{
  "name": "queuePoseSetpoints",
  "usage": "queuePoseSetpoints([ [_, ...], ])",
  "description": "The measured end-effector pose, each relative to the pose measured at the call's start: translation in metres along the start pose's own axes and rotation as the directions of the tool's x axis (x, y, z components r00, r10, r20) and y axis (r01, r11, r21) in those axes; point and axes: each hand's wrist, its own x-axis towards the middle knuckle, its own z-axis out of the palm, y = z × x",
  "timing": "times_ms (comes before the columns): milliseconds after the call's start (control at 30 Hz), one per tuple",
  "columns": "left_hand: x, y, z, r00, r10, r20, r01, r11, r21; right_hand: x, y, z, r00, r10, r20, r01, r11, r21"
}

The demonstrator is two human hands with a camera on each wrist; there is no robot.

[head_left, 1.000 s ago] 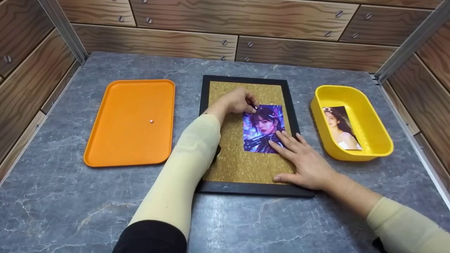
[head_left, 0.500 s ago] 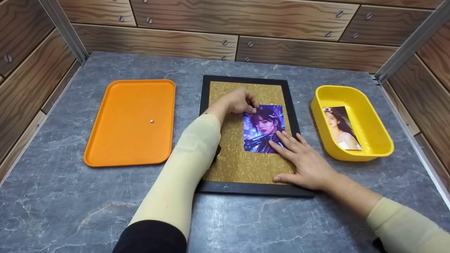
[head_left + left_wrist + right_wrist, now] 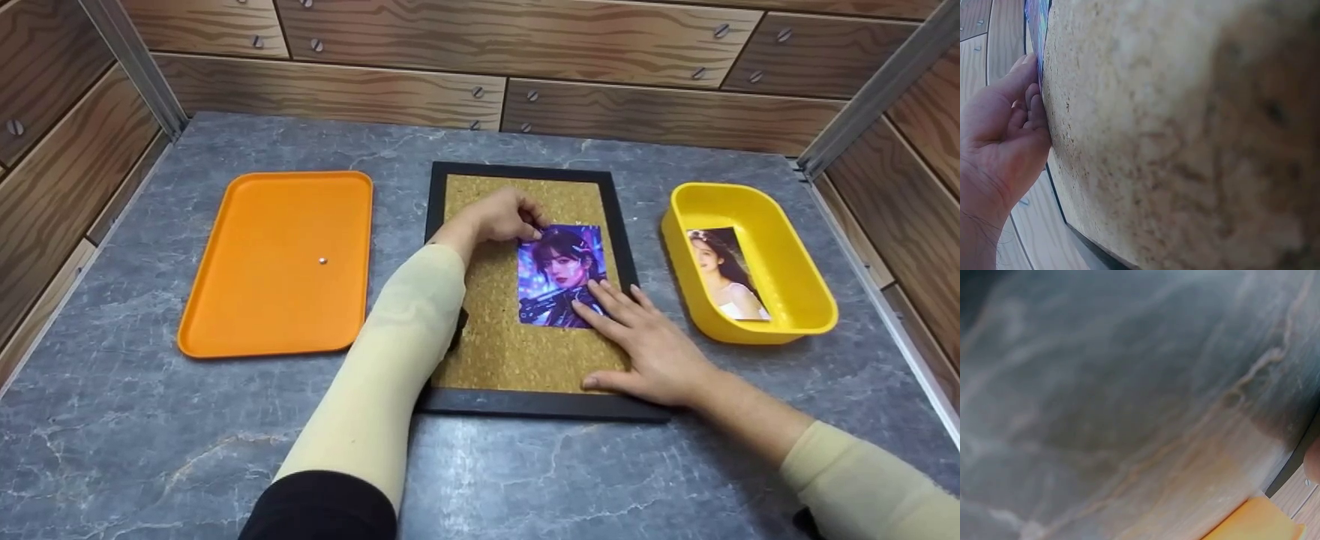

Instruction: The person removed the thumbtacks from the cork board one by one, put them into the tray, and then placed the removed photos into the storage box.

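Note:
A picture card [image 3: 561, 262] with a purple and blue portrait lies on the cork board [image 3: 487, 337], which has a black frame. At the card's upper left corner my left hand [image 3: 504, 214] pinches a small push pin, now hidden by the fingers. The left wrist view shows the curled fingers of the left hand [image 3: 1010, 124] right against the cork beside the card's edge. My right hand [image 3: 656, 349] lies flat with fingers spread, its fingertips on the card's lower right part and its thumb on the cork.
To the left lies an orange tray [image 3: 262, 300] with one small silvery push pin [image 3: 322, 261] on it. A yellow bin [image 3: 795, 277] on the right holds another portrait card [image 3: 724, 274]. Wood-patterned panels [image 3: 330, 90] border the grey marbled table [image 3: 525, 480].
A small shiny pin top seen at my left fingertips one second ago is now covered by them. Both hands stay in nearly the same place, and the card lies still.

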Motion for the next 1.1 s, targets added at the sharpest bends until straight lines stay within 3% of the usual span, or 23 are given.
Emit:
queuePoseSetpoints([
  [1100, -0.0017, -0.0012, 0.0002, 0.999, 0.029, -0.022, -0.028, 0.997, 0.068, 0.0008, -0.0003, -0.0005, 1.000, 0.006, 0.007, -0.006, 1.000, 0.005],
])
